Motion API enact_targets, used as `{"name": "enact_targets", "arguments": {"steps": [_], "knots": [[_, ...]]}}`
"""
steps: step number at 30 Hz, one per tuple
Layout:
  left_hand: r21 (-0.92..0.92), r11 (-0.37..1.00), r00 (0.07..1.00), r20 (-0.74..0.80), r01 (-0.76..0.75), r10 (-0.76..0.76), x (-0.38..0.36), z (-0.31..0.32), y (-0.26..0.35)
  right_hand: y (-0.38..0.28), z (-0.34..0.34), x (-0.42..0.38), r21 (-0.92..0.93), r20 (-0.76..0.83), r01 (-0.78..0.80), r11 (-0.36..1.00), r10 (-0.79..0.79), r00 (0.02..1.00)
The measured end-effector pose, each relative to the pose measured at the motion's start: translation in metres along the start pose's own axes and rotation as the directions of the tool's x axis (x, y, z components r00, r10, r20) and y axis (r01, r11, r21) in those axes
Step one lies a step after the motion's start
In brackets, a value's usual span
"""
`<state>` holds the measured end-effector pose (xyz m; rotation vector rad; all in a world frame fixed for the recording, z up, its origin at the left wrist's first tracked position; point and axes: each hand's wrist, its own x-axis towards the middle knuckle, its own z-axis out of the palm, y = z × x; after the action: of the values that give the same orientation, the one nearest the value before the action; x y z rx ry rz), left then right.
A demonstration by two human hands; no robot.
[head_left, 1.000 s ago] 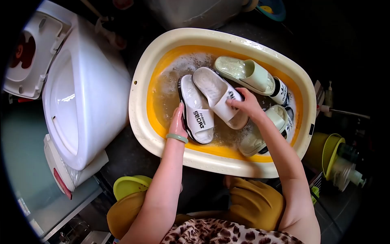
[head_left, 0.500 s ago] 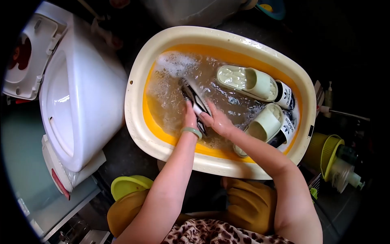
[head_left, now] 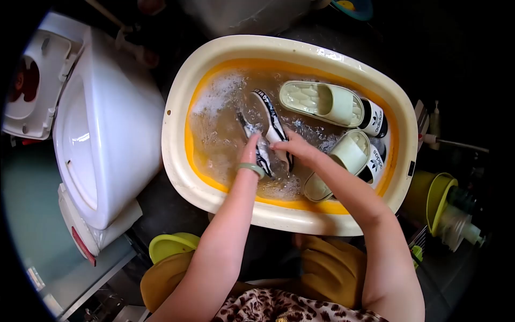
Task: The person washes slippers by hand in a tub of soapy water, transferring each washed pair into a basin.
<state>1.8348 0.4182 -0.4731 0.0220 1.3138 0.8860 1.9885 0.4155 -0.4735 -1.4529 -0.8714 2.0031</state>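
One oval tub (head_left: 177, 134), cream rim, orange inside, soapy brown water, sitting on dark floor. White plastic appliance (head_left: 107, 139) at 9 o'clock, yellow-green bowl (head_left: 169, 244) at 7. Four slides in the tub: two white with black edges (head_left: 271, 121) at centre, turned on edge and pressed together; two pale green (head_left: 322, 102) at 2 to 4 o'clock. My left hand (head_left: 251, 153) and right hand (head_left: 292, 147) both have fingers clamped on the white pair.
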Motion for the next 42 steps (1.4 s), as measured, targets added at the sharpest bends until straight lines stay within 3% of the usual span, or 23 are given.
{"name": "enact_targets", "arguments": {"steps": [1, 3, 5, 7, 9, 11, 13, 18, 23, 26, 27, 28, 29, 30, 31, 32, 33, 35, 36, 38, 39, 41, 42], "knots": [[0.053, 0.997, 0.998, 0.010, -0.058, 0.058, -0.008, -0.006, 0.009, -0.011, 0.000, -0.008, 0.001, 0.063, -0.007, 1.000, 0.007, 0.998], [-0.171, 0.985, 0.990, 0.138, 0.037, -0.013, -0.037, -0.004, 0.033, -0.037, -0.001, -0.025, 0.121, -0.007, 0.074, 0.990, -0.074, 0.997], [-0.174, 0.985, 0.980, 0.192, -0.020, 0.054, -0.047, -0.013, 0.046, -0.049, -0.013, -0.036, 0.180, 0.032, 0.058, 0.982, -0.065, 0.997], [-0.237, 0.971, 0.962, 0.262, -0.016, 0.080, -0.064, -0.007, 0.062, -0.069, -0.014, -0.063, 0.174, 0.007, 0.106, 0.979, -0.109, 0.994], [-0.219, 0.975, 0.957, 0.275, -0.033, 0.095, -0.077, -0.001, 0.074, -0.083, -0.019, -0.078, 0.021, -0.017, 0.166, 0.986, -0.166, 0.986], [-0.181, 0.983, 0.939, 0.329, -0.042, 0.100, -0.086, 0.002, 0.083, -0.100, -0.022, -0.092, -0.132, -0.054, 0.149, 0.980, -0.157, 0.986], [0.043, 0.960, 0.911, 0.329, -0.277, 0.248, -0.105, 0.011, 0.098, -0.123, -0.018, -0.105, -0.227, -0.089, 0.100, 0.969, -0.123, 0.988], [0.308, 0.815, 0.870, 0.212, -0.491, 0.444, -0.098, 0.013, 0.099, -0.121, -0.021, -0.091, -0.310, -0.080, 0.092, 0.946, -0.122, 0.989], [0.150, 0.957, 0.948, 0.244, -0.247, 0.206, -0.056, 0.001, 0.070, -0.058, -0.023, -0.042, 0.069, 0.085, 0.001, 0.998, -0.007, 0.996], [0.172, 0.968, 0.964, 0.223, -0.184, 0.144, -0.019, -0.020, 0.060, -0.023, -0.030, -0.019, 0.090, -0.012, -0.005, 0.996, 0.006, 1.000], [0.168, 0.970, 0.967, 0.213, -0.177, 0.139, -0.012, -0.025, 0.060, -0.010, -0.031, -0.010, -0.003, -0.171, 0.052, 0.999, -0.052, 0.984], [0.404, 0.880, 0.967, 0.155, -0.250, 0.204, -0.005, -0.027, 0.059, 0.005, -0.033, 0.000, -0.106, -0.318, 0.096, 0.990, -0.125, 0.940], [0.619, 0.731, 0.954, 0.117, -0.289, 0.278, 0.000, -0.029, 0.057, 0.020, -0.035, 0.008, -0.109, -0.315, 0.090, 0.990, -0.120, 0.942], [0.681, 0.634, 0.899, 0.082, -0.366, 0.431, 0.003, -0.027, 0.051, 0.020, -0.032, 0.009, -0.274, -0.364, 0.113, 0.955, -0.211, 0.907], [0.676, 0.640, 0.900, 0.079, -0.365, 0.430, 0.007, -0.025, 0.046, 0.019, -0.031, 0.011, -0.435, -0.394, 0.121, 0.892, -0.309, 0.866], [0.824, 0.442, 0.842, 0.074, -0.353, 0.534, 0.010, -0.026, 0.041, 0.019, -0.034, 0.007, -0.516, -0.432, -0.085, 0.852, -0.174, 0.885], [0.929, 0.224, 0.773, 0.096, -0.296, 0.627, 0.010, -0.026, 0.037, 0.020, -0.033, 0.007, -0.519, -0.429, -0.090, 0.850, -0.168, 0.887], [0.948, 0.218, 0.795, 0.056, -0.233, 0.604, 0.017, -0.031, 0.024, 0.020, -0.032, 0.012, -0.563, -0.455, -0.199, 0.802, -0.100, 0.885], [0.919, 0.174, 0.716, 0.147, -0.354, 0.682, 0.033, -0.041, 0.011, 0.022, -0.034, 0.015, -0.592, -0.451, -0.249, 0.767, -0.058, 0.891], [0.961, -0.210, 0.852, 0.258, -0.179, 0.456, 0.064, -0.062, 0.000, 0.032, -0.039, 0.024, -0.664, -0.400, -0.309, 0.681, 0.025, 0.916], [0.909, -0.376, 0.887, 0.313, -0.177, 0.339, 0.069, -0.066, -0.005, 0.039, -0.041, 0.027, -0.703, -0.364, -0.316, 0.637, 0.060, 0.930], [0.970, -0.171, 0.933, 0.218, -0.174, 0.287, 0.079, -0.071, -0.014, 0.050, -0.044, 0.035, -0.773, -0.289, -0.302, 0.558, 0.115, 0.950], [0.983, 0.064, 0.946, 0.145, -0.170, 0.290, 0.079, -0.070, -0.015, 0.054, -0.046, 0.039, -0.798, -0.257, -0.288, 0.529, 0.133, 0.957]]}}
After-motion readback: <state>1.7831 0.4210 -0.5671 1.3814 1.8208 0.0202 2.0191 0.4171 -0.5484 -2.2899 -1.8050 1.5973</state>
